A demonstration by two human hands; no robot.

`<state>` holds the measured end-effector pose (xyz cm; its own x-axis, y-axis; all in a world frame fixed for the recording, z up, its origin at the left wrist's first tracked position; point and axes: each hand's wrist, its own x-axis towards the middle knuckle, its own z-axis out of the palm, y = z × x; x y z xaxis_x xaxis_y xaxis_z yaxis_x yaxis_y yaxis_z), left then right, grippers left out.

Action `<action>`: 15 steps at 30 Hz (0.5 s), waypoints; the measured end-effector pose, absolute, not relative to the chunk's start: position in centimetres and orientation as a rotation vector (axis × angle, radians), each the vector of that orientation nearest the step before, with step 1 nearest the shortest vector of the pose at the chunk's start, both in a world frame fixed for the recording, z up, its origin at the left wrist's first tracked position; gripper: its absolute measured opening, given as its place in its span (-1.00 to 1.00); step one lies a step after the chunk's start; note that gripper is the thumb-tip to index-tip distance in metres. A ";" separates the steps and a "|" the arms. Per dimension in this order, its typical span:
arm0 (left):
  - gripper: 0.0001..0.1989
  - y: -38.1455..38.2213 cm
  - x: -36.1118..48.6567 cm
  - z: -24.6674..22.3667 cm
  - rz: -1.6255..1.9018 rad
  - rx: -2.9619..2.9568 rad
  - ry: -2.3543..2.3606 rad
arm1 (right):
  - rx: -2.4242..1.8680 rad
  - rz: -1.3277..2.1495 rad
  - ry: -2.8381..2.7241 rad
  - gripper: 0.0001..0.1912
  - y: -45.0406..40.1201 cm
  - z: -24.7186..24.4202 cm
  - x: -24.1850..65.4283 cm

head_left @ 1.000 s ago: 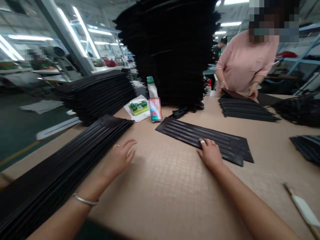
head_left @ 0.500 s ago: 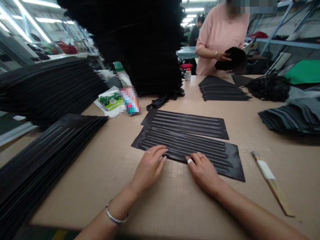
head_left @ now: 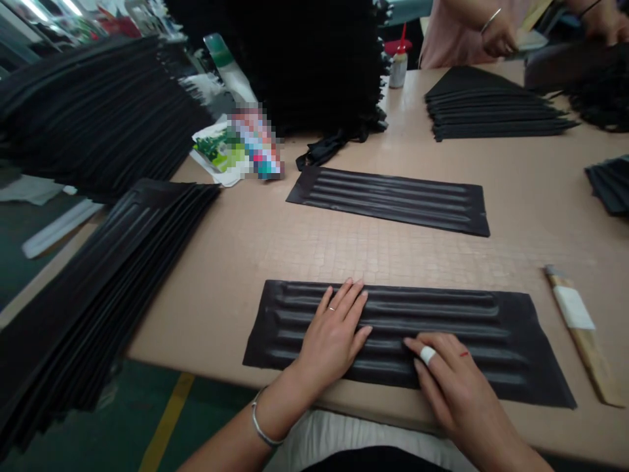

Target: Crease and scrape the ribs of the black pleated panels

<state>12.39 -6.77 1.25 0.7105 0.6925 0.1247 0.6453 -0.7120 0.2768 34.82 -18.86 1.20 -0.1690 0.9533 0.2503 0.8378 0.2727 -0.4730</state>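
Note:
A black ribbed panel [head_left: 393, 308], leather-like with long raised ridges, lies flat near the table's front edge. My left hand [head_left: 331, 334] rests on its middle, open, fingers stretched out over the ridges. To the right, my right hand [head_left: 455, 377] touches the same panel with its fingers curled and drawn together; a white band wraps one finger. Whatever may be between those fingertips is hidden. Farther back lies a second ribbed panel [head_left: 393, 200], apart from both hands.
Stacked black panels [head_left: 122, 262] fan out at left, before a taller pile [head_left: 98, 111]. A wooden-handled tool [head_left: 582, 334] lies at right. Behind are black straps [head_left: 324, 149], a red-tipped bottle [head_left: 398, 65] and layered dark pieces [head_left: 491, 108]. A co-worker's hand [head_left: 498, 33] shows across the table.
The near panel has come toward me, away from the far one. My left hand has moved from its edge onto its surface; my right hand has curled. The camera has tilted down.

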 end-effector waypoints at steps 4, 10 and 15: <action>-0.58 -7.2 13.9 1.5 0.497 2.646 1.165 | -1.749 0.162 -1.966 -0.59 -14.2 0.7 33.2; -0.64 -7.1 15.2 1.4 0.503 2.630 1.248 | -1.793 0.109 -1.993 -0.69 -11.0 0.0 30.9; -0.71 -6.5 15.7 1.3 0.543 2.698 1.268 | -1.865 0.026 -2.006 -0.77 -10.7 0.0 30.6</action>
